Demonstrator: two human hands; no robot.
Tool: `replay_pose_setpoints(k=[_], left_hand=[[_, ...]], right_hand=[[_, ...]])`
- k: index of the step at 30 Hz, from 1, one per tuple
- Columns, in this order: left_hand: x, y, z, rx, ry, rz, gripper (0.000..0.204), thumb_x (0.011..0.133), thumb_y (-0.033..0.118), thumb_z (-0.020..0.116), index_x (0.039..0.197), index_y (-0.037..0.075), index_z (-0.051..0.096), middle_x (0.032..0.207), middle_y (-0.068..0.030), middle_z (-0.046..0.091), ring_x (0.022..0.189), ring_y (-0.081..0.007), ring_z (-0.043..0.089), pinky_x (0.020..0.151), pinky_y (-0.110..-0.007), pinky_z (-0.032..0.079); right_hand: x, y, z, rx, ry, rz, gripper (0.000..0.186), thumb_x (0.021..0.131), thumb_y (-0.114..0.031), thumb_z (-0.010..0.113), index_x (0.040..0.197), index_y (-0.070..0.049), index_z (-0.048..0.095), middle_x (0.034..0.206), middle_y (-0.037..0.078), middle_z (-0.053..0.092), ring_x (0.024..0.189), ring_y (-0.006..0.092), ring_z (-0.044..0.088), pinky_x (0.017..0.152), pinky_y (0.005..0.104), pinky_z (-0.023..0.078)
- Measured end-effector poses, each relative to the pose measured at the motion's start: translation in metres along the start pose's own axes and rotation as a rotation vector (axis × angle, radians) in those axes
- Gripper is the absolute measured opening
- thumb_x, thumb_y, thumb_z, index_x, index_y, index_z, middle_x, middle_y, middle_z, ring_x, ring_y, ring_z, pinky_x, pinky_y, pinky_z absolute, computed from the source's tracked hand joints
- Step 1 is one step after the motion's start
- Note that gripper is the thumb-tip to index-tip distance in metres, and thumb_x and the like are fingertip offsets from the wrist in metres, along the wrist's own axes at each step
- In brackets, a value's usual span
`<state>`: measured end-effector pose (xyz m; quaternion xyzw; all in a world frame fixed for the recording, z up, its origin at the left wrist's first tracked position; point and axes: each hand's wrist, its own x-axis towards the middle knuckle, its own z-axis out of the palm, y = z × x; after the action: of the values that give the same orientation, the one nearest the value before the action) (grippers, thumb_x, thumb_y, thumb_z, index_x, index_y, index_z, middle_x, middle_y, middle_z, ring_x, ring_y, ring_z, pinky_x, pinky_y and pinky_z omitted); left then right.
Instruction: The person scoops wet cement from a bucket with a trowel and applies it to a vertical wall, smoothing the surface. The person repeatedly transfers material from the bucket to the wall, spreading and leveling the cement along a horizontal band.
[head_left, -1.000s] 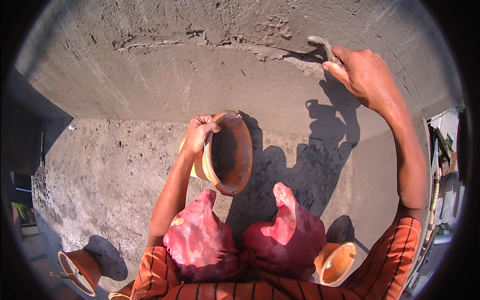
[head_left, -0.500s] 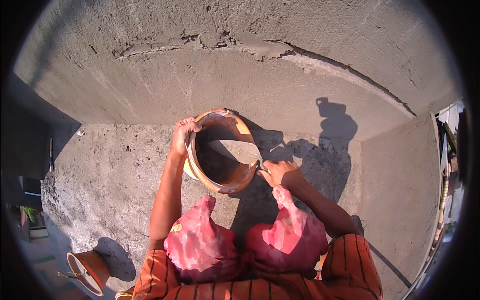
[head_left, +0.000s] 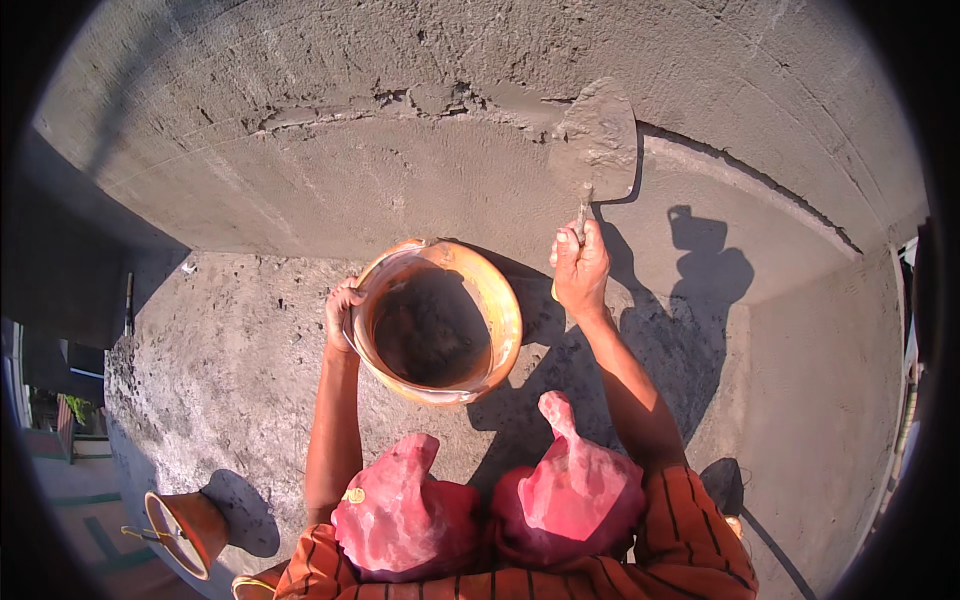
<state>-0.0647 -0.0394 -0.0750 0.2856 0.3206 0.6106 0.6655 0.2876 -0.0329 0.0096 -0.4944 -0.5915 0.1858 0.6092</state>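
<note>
Nearest the viewer, the person's two knees in pink-red, grey-stained cloth point(head_left: 405, 515) lie just below the round orange bucket with a pale-smeared rim point(head_left: 507, 305), the landmark here. To the left of this bucket and nearer the viewer, a second, smaller-looking orange bucket point(head_left: 200, 530) appears tipped on the rough grey concrete floor point(head_left: 230, 370). The landmark bucket's mouth faces up, with dark grey material point(head_left: 430, 325) inside; whether its base rests on the floor is hidden. The left hand point(head_left: 344, 308) is closed over the left side of its rim. To its right, the right hand point(head_left: 582, 270) grips the short handle of a broad, grey-coated metal trowel point(head_left: 597, 145). The trowel lies beyond the bucket and to its right, directly ahead of the right hand, the nearer of the two; its long axis runs from the fist up the grey plastered wall point(head_left: 320, 190), leaning slightly right and crossing the line of a long, ragged-edged groove point(head_left: 745, 180). Contact between blade and wall cannot be told.
</note>
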Motion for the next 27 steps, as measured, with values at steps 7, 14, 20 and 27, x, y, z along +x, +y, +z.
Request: replay_pose_setpoints(k=[7, 14, 20, 27], left_hand=[[-0.033, 0.044, 0.001, 0.050, 0.294, 0.245, 0.003, 0.067, 0.002, 0.049, 0.066, 0.004, 0.050, 0.072, 0.0015, 0.048, 0.069, -0.0087, 0.042, 0.070, -0.022, 0.036], [-0.042, 0.060, 0.009, 0.285, 0.339, 0.341, 0.008, 0.067, -0.001, 0.047, 0.065, 0.007, 0.047, 0.066, 0.0034, 0.046, 0.056, -0.0058, 0.036, 0.055, -0.019, 0.032], [-0.041, 0.068, 0.010, 0.159, 0.387, 0.319, 0.010, 0.070, 0.001, 0.049, 0.062, 0.007, 0.046, 0.064, 0.0052, 0.041, 0.058, -0.0045, 0.035, 0.055, -0.021, 0.030], [-0.045, 0.075, -0.029, 0.006, 0.464, 0.358, 0.009, 0.071, 0.009, 0.050, 0.064, 0.007, 0.044, 0.068, 0.0038, 0.040, 0.063, -0.0077, 0.037, 0.060, -0.023, 0.032]], right_hand=[[-0.008, -0.008, 0.031, 0.120, -0.013, 0.056, 0.015, 0.095, -0.014, 0.049, 0.086, -0.005, 0.042, 0.062, 0.001, 0.048, 0.053, 0.0068, 0.048, 0.046, 0.0235, 0.041], [-0.005, -0.017, 0.068, 0.073, -0.092, -0.027, 0.018, 0.091, -0.015, 0.057, 0.087, -0.003, 0.045, 0.062, 0.009, 0.056, 0.053, 0.0164, 0.058, 0.049, 0.0300, 0.044], [-0.039, -0.016, 0.103, -0.560, -0.914, -0.344, 0.031, 0.092, -0.032, 0.051, 0.094, -0.001, 0.051, 0.073, 0.019, 0.063, 0.069, 0.0365, 0.065, 0.056, 0.0461, 0.050], [-0.015, -0.044, 0.103, -0.420, -0.796, -0.126, 0.030, 0.091, -0.031, 0.051, 0.095, -0.002, 0.047, 0.075, 0.019, 0.063, 0.066, 0.0394, 0.063, 0.057, 0.0469, 0.050]])
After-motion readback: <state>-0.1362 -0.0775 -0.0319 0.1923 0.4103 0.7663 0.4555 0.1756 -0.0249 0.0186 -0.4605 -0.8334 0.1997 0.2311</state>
